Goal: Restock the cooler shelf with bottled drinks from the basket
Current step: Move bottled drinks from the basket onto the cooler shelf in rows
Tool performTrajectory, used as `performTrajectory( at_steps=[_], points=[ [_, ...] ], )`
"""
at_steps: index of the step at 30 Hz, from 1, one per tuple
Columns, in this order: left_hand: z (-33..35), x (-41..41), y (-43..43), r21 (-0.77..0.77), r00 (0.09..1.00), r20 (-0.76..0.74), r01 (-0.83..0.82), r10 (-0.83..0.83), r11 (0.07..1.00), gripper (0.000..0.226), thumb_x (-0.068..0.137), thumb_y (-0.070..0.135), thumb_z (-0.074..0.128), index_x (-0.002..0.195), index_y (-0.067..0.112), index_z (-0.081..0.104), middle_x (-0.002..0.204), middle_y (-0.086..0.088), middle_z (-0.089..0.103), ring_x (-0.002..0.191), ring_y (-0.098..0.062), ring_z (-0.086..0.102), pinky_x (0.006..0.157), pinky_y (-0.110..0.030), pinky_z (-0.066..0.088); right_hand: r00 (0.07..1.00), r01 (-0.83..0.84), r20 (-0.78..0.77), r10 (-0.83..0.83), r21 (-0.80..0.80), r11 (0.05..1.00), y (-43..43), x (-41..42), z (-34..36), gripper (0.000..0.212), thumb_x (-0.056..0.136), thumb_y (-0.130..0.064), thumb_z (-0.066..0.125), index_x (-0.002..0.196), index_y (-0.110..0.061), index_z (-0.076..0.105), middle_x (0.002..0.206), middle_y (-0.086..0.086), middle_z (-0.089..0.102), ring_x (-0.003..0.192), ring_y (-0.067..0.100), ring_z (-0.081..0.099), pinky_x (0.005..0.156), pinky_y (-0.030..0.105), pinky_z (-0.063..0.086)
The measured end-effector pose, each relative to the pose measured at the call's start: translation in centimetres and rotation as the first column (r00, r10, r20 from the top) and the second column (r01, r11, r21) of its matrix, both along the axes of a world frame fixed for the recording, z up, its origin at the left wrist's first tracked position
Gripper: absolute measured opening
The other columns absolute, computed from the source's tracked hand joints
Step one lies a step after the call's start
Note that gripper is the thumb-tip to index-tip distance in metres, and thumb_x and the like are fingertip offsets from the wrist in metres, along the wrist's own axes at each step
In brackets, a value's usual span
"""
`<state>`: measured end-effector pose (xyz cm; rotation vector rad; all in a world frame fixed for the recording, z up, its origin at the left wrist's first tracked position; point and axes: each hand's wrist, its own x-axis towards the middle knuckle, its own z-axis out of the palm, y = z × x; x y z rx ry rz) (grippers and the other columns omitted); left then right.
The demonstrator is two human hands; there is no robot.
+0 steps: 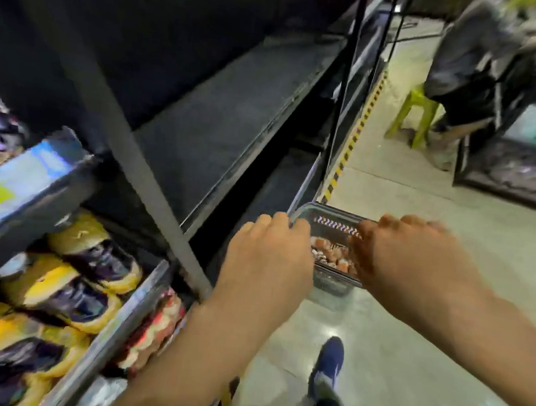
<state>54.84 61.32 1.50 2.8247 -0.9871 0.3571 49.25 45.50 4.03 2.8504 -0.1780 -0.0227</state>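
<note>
**Both hands down at the basket by the cooler base**

Your two arms reach forward and down from 6 o'clock, bare forearms nearly parallel. Your left hand [268, 252] hangs knuckles-up at the 9 o'clock side of the basket [336, 224], fingers curled downward with the tips at or just beside the rim. Your right hand [402, 255] comes in from 3 o'clock, its fingers bent down over the basket's near right edge. Motion blur hides the fingertips, so I cannot tell whether either grip is closed on the rim or only touching it.

The basket sits on the floor [405, 396], just right of centre toward 4 o'clock, and the bottled drinks [327, 257] stand inside it, orange caps showing between your hands.

The cooler shelf [235, 118] runs dark from centre up toward 1 o'clock, its front lip just beside the basket's far left corner. A black post [128, 143] slants across at 9 o'clock, with snack bags [91, 261] stacked beyond it at 8 o'clock. Striped hazard tape [353, 139] edges the cooler base. Pale floor spreads toward 3 o'clock; a green stool [412, 115] with a seated person [470, 58] sits well apart at 2 o'clock. Your blue shoe [330, 362] is planted at 6 o'clock.
</note>
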Motion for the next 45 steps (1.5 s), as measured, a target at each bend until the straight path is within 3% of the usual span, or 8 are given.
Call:
performTrajectory(
  at_steps=[3,7,15,21,33,37,40,45],
  points=[
    [-3.0,5.0,-6.5,0.096,0.990,-0.133,0.053,-0.040,0.994,0.016,0.074,0.015,0.075,0.074,0.014,0.059,0.070,-0.008,0.058,0.062,-0.030,0.058,0.054,-0.034,0.045,0.996,0.083,-0.031,-0.082,0.025,0.996,-6.2,3.7,-2.8,0.029,0.095,-0.040,0.040,0.108,-0.024,0.059,0.107,0.001,0.069,0.100,0.028,0.065,0.071,0.033,0.036],
    [-7.1,12.1,-15.5,0.194,0.964,-0.267,0.070,-0.016,0.979,0.018,0.098,0.024,0.046,0.111,0.020,0.056,0.107,-0.003,0.062,0.099,-0.025,0.059,0.077,-0.034,0.042,0.972,0.198,-0.147,-0.181,0.109,0.974,-14.8,9.6,-7.4,0.028,0.094,-0.035,0.042,0.109,-0.023,0.062,0.108,0.002,0.070,0.100,0.028,0.065,0.081,0.033,0.043],
    [-17.8,24.0,-30.2,0.353,0.892,-0.451,0.132,0.044,0.926,0.024,0.098,0.024,0.041,0.113,0.017,0.057,0.115,-0.005,0.061,0.105,-0.026,0.058,0.073,-0.032,0.035,0.873,0.342,-0.419,-0.250,0.159,0.926,-27.9,19.2,-17.1,0.031,0.095,-0.028,0.044,0.122,-0.018,0.056,0.117,0.007,0.067,0.109,0.028,0.060,0.090,0.034,0.041],
    [-28.4,30.3,-34.0,0.470,0.815,-0.575,0.262,0.067,0.843,0.024,0.097,0.026,0.044,0.114,0.020,0.060,0.121,-0.004,0.060,0.112,-0.026,0.056,0.089,-0.035,0.041,0.794,0.403,-0.563,-0.230,0.205,0.892,-31.7,25.6,-27.2,0.025,0.093,-0.027,0.049,0.114,-0.020,0.062,0.113,0.004,0.068,0.105,0.028,0.063,0.086,0.035,0.043],
    [-61.8,42.9,-36.8,0.531,0.693,-0.704,0.367,0.156,0.764,0.026,0.097,0.026,0.047,0.120,0.020,0.057,0.121,-0.007,0.059,0.112,-0.029,0.058,0.086,-0.039,0.045,0.672,0.466,-0.730,-0.126,0.285,0.838,-32.8,38.8,-61.9,0.026,0.091,-0.029,0.059,0.116,-0.023,0.063,0.117,0.002,0.064,0.109,0.026,0.059,0.086,0.036,0.042],
    [-72.9,45.6,-37.1,0.530,0.660,-0.733,0.399,0.167,0.748,0.029,0.096,0.022,0.050,0.123,0.018,0.055,0.119,-0.008,0.061,0.111,-0.030,0.059,0.084,-0.040,0.048,0.610,0.527,-0.775,-0.165,0.242,0.815,-31.9,41.7,-73.8,0.048,0.094,-0.024,0.057,0.139,-0.014,0.045,0.136,0.013,0.053,0.126,0.035,0.049,0.098,0.046,0.041],
    [-80.9,46.9,-37.0,0.506,0.583,-0.772,0.326,0.252,0.798,0.036,0.092,0.023,0.057,0.126,0.015,0.049,0.119,-0.009,0.061,0.110,-0.030,0.061,0.085,-0.042,0.050,0.600,0.628,-0.769,-0.219,0.283,0.725,-31.2,42.9,-82.0,0.078,0.092,-0.033,0.059,0.152,-0.007,0.018,0.145,0.018,0.042,0.131,0.039,0.043,0.101,0.049,0.039],
    [-92.1,46.4,-36.2,0.516,0.315,-0.814,0.007,0.488,0.856,0.068,0.087,0.025,0.068,0.143,0.013,0.033,0.132,-0.015,0.053,0.120,-0.034,0.054,0.097,-0.044,0.049,0.586,0.758,-0.746,-0.317,0.366,0.541,-29.0,42.8,-93.1,0.082,0.094,-0.040,0.055,0.154,-0.009,0.008,0.150,0.017,0.033,0.133,0.039,0.036,0.100,0.053,0.043]
  ],
)
